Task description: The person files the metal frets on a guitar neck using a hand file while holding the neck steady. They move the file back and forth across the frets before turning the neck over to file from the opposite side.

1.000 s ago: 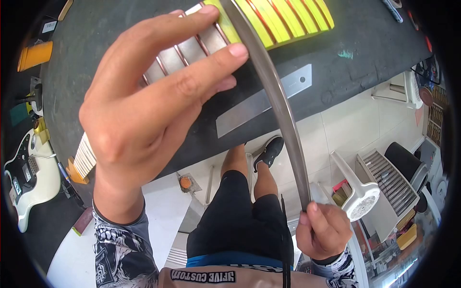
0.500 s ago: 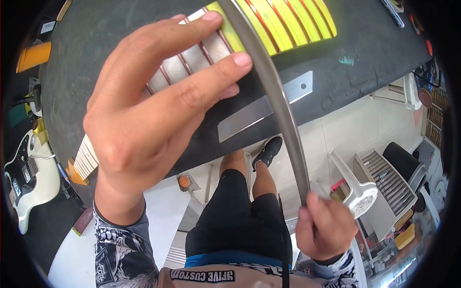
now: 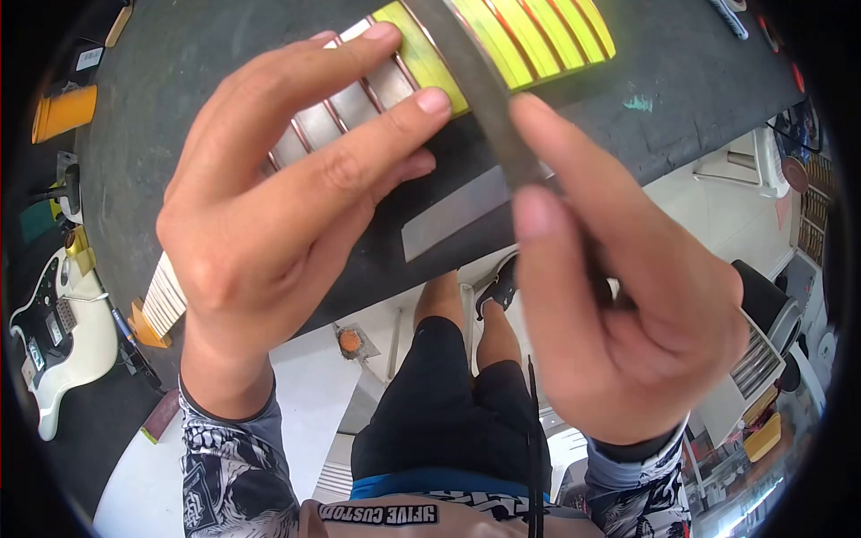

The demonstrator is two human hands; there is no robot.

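A guitar neck (image 3: pixel 547 40) lies across the dark worktop, its fretboard masked between the copper-coloured frets with yellow strips at one end and silvery ones further down. My left hand (image 3: pixel 278 197) grips the neck, two fingertips pressing near where silver meets yellow. In my right hand (image 3: pixel 637 305) is a long grey metal file (image 3: pixel 498 125), pinched between thumb and forefinger and slightly blurred. The file lies across the yellow section, just right of my left fingertips. A flat metal strip (image 3: pixel 457 211) rests on the worktop below the neck, partly covered by the file and right hand.
A white guitar body (image 3: pixel 81 341) is at the far left. Near it, an orange-brown block (image 3: pixel 148 325) sits by the neck's lower part. The dark worktop (image 3: pixel 682 134) ends in a diagonal edge above my legs. A white plastic chair (image 3: pixel 744 166) stands on the right.
My right hand has moved up and forward with the file, from near my lap to close to the neck. My left hand keeps its grip, shifting slightly left in view.
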